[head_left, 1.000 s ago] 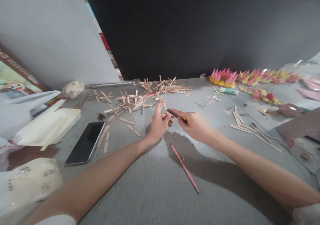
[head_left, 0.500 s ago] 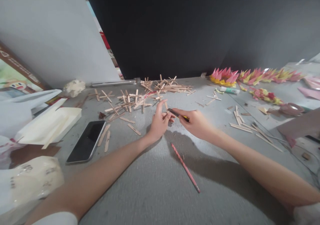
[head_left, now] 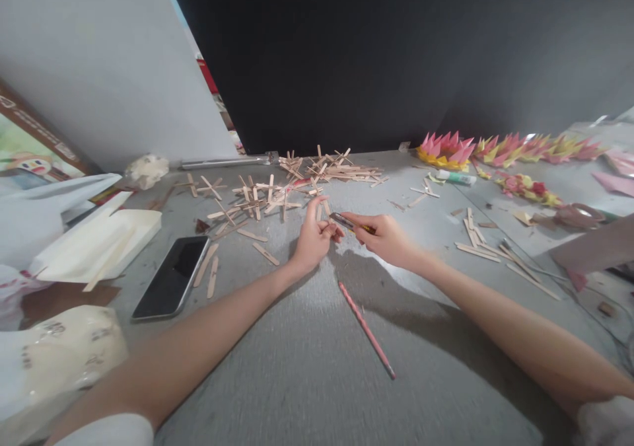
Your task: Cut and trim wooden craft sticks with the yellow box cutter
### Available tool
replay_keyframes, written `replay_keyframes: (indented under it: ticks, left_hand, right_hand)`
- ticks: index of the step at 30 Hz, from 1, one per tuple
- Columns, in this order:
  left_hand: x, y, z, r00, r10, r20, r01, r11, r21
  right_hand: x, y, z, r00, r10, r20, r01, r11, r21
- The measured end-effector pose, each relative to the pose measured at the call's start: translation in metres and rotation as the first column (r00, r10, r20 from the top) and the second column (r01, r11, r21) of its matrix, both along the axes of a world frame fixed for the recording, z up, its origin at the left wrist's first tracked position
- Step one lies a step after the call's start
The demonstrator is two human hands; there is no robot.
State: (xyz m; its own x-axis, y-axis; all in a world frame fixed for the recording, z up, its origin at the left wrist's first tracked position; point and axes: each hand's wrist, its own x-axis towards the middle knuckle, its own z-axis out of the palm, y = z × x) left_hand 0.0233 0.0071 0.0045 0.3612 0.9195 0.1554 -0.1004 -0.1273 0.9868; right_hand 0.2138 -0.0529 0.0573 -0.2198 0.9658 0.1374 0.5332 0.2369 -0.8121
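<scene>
Near the middle of the grey table [head_left: 297,367], my left hand [head_left: 315,240] pinches a small wooden stick [head_left: 325,207], its index finger stretched along it. My right hand [head_left: 389,238] is closed round a utility knife [head_left: 343,220] with a dark and yellow handle. The knife's front end points left, close to the stick and my left fingertips; whether it touches the wood I cannot tell. A pink pencil [head_left: 367,330] lies on the table below my hands. Behind them is a heap of wooden sticks [head_left: 341,170], several joined in crosses.
To the left lie a phone [head_left: 171,277], an open white box [head_left: 131,241] and plastic bags [head_left: 74,350]. At the right are pink and yellow paper flowers [head_left: 446,150], a glue stick [head_left: 456,178], loose sticks [head_left: 478,252] and a tape roll [head_left: 578,216]. A black panel [head_left: 347,63] stands behind.
My right hand and the knife have shifted slightly, and the knife now shows more of its metal front. My left hand has moved slightly left, still with the stick.
</scene>
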Motion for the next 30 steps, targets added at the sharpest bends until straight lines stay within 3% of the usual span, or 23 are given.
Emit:
replay_keyframes:
  ticks: [6, 11, 17, 24, 27, 30]
  left_hand:
    - [0.000, 0.002, -0.002, 1.000, 0.024, -0.015, -0.024, 1.000, 0.003]
    - [-0.001, 0.003, -0.003, 0.999, 0.026, -0.029, -0.025, 0.999, 0.020]
    - [-0.002, 0.001, -0.001, 0.999, 0.031, -0.033, -0.031, 0.999, 0.017]
    - [0.001, 0.001, -0.003, 0.999, 0.035, -0.011, -0.035, 0.999, 0.028]
    - [0.000, 0.002, -0.003, 0.999, 0.051, -0.007, -0.051, 0.998, 0.032]
    - [-0.001, 0.002, 0.000, 0.995, 0.095, 0.012, -0.096, 0.995, 0.005]
  right_hand:
    - [0.003, 0.009, -0.015, 0.976, -0.005, -0.217, -0.028, 0.988, -0.150]
    - [0.002, 0.008, -0.010, 0.929, -0.042, -0.368, -0.070, 0.956, -0.285]
    - [0.002, 0.006, -0.003, 0.888, -0.091, -0.452, -0.089, 0.928, -0.362]
    - [0.001, 0.006, -0.009, 0.834, -0.127, -0.537, -0.168, 0.868, -0.467]
    - [-0.002, 0.004, -0.010, 0.835, -0.108, -0.539, -0.170, 0.881, -0.441]
    - [0.000, 0.003, -0.008, 0.885, -0.084, -0.458, -0.081, 0.941, -0.328]
